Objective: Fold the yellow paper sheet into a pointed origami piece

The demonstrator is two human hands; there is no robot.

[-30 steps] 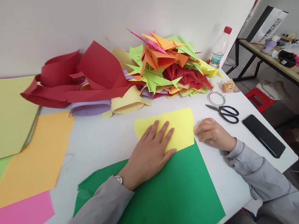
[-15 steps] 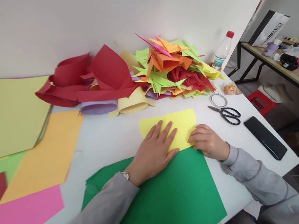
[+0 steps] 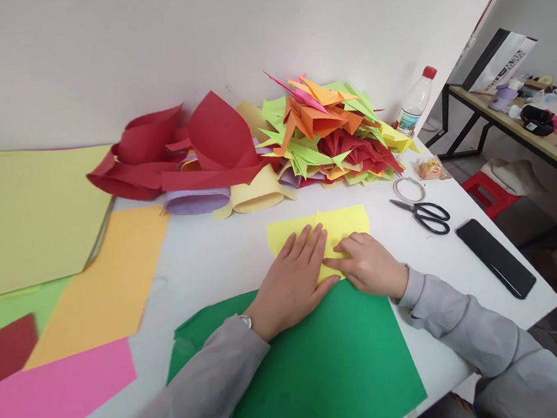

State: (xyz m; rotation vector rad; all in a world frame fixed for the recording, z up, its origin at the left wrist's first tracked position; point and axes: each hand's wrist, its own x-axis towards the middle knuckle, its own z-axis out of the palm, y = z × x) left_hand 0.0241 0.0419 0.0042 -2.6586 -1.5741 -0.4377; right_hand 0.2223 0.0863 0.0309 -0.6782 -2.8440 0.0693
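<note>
A folded yellow paper sheet lies on the white table, partly over a large green sheet. My left hand rests flat on the yellow paper's left half, fingers stretched out. My right hand presses on the paper's lower right part, fingers curled down with the tips against the sheet beside my left fingertips. Both arms wear grey sleeves.
A heap of folded paper shapes and curled red sheets lies at the wall. Scissors, a tape ring, a black phone and a bottle sit right. Orange, pink and yellow-green sheets lie left.
My right hand has slid left from the table beside the yellow paper onto it, meeting my left fingertips. My left hand has stayed flat on the paper.
</note>
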